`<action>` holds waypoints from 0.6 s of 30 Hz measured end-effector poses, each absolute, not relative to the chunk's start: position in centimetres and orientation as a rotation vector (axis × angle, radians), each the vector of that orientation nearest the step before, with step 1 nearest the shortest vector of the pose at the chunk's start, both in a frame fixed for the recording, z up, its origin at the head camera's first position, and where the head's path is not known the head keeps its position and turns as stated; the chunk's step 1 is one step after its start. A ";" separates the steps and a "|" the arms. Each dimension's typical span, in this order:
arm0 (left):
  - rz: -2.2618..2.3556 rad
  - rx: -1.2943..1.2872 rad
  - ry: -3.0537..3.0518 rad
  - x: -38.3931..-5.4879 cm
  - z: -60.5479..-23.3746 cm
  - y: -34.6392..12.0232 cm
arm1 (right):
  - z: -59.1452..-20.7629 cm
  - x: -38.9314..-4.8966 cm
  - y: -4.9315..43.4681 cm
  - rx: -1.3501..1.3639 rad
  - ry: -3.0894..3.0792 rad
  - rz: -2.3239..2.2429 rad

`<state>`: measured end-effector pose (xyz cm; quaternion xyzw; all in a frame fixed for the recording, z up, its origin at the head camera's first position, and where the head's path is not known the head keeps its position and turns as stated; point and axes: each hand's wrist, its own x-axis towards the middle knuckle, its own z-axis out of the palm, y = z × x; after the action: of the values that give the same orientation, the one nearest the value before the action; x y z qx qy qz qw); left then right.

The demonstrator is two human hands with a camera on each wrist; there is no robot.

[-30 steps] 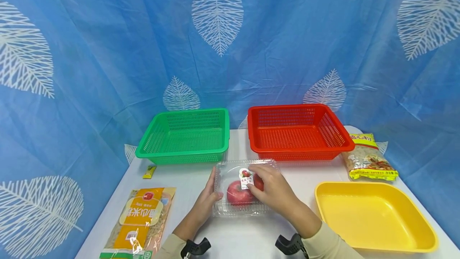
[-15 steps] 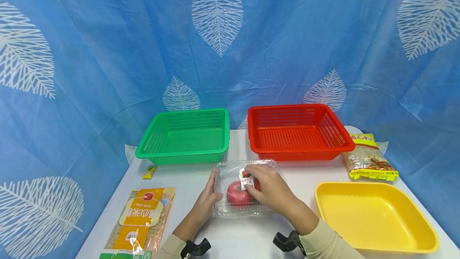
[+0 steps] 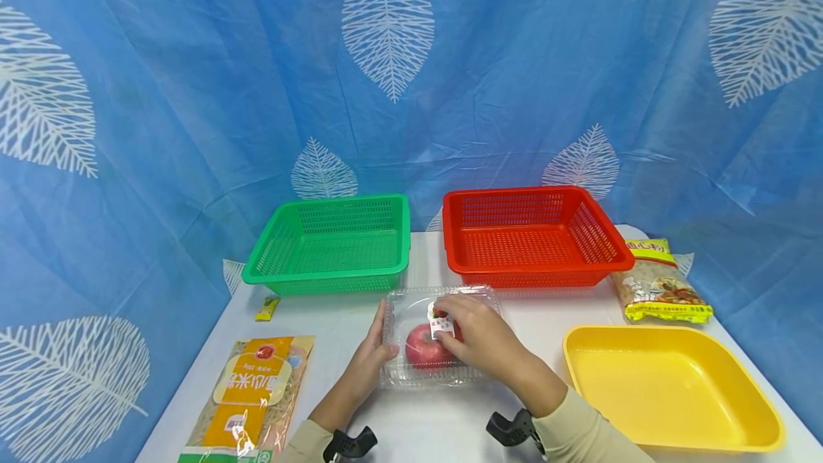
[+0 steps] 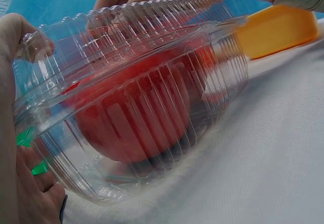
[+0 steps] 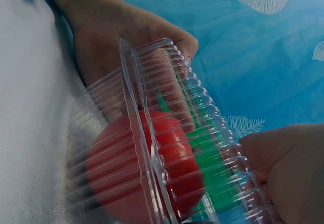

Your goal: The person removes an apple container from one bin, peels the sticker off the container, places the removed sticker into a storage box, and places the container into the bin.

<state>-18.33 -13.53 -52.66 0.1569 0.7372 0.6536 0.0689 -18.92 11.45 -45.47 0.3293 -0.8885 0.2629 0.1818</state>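
A clear plastic clamshell box [image 3: 418,379] with red apples [image 3: 424,347] inside rests on the white table in the head view. A white label [image 3: 441,325] with a red fruit picture is on its lid. My left hand [image 3: 368,359] grips the box's left side, thumb over the lid edge and fingers down the wall, as the left wrist view shows. Over the lid's right half, my right hand [image 3: 479,334] has curled fingers, with thumb and forefinger pinching the label's edges. The hand covers part of the label and one apple. In the right wrist view the box [image 5: 147,128] appears closed.
A green basket [image 3: 328,281] and a red basket [image 3: 540,276] stand behind the box. The yellow tray [image 3: 669,441] lies at right, a noodle bag [image 3: 665,291] behind it. At left are an orange-and-clear noodle bag [image 3: 247,391] and a small yellow packet [image 3: 266,308].
My right hand has shifted slightly left, its thumb and forefinger drawing in over the label, whose lower part now looks slightly tilted. The left hand and the box have stayed in place.
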 end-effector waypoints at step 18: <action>1.978 0.478 2.205 -18.3 -52.6 -13.6 | -45.6 -19.2 11.1 0.950 -2.527 0.685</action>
<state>-18.28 -13.63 -52.65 0.1590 0.7330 0.6576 0.0702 -19.15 11.11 -45.62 0.3355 -0.8930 0.2421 0.1771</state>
